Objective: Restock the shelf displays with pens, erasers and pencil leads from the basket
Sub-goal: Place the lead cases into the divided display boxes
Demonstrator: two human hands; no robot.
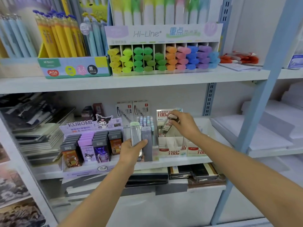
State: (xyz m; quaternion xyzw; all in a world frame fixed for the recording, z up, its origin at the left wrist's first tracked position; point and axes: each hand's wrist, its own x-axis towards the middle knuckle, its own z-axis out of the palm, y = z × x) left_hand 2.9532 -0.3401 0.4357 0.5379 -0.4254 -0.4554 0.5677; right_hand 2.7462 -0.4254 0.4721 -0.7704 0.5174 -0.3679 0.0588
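Judging from its small, hard plastic shell, the pencil lead case (166,126) was taken to be light, stiff and rather slick, with brittle leads inside. It was thought best gripped across its flat sides near the capped end, and lowered into place rather than dropped. It was held tilted in the air just above the white display box (172,143), which stood on the lower shelf (180,161) to the right of the Kuromi display (91,141). The right hand (183,125) was curled, and the case was pinched near its top between thumb and fingertips. The left hand (131,149) was closed round a clear case (135,135) with a pale green cap, held upright in front of the shelf. Its thumb was laid across a grey case (146,148) just beside it; whether that one was also carried or stood on the shelf could not be told. The basket was not seen.
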